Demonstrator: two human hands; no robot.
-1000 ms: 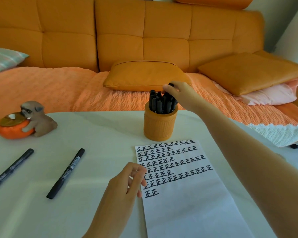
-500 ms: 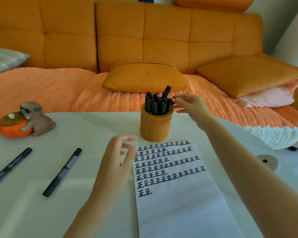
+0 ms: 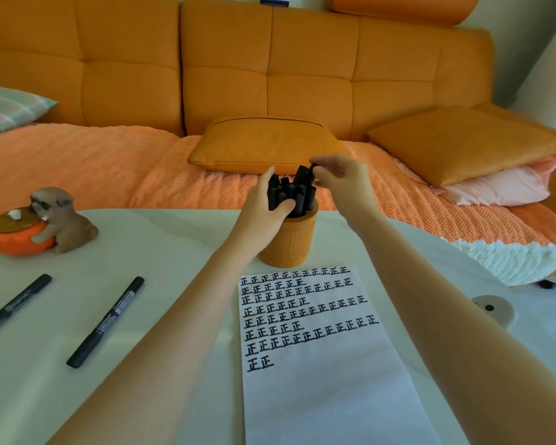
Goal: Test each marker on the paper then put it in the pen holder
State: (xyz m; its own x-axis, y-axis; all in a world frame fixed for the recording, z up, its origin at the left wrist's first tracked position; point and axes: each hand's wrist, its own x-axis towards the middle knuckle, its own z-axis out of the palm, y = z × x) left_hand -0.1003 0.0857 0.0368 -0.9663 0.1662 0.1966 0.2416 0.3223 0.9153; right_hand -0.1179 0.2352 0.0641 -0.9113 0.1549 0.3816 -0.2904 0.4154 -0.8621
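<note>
Markers (image 3: 291,194) fill the pen holder (image 3: 289,242), which stands in the middle of the desk (image 3: 161,239) just behind the paper (image 3: 318,364). The left hand (image 3: 264,207) is wrapped around the bunch, and the right hand (image 3: 341,178) pinches one tilted marker (image 3: 304,176), likely pushing it in. Next, pick up a marker near the left edge (image 3: 105,322) and test it.

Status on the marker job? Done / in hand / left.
Done: pen holder packed with markers; paper carries many rows of test marks. In hand: left hand steadies the bundle, right hand pinches a tilted marker at the top. Left: two markers on the table, and, apparently untested.
</note>
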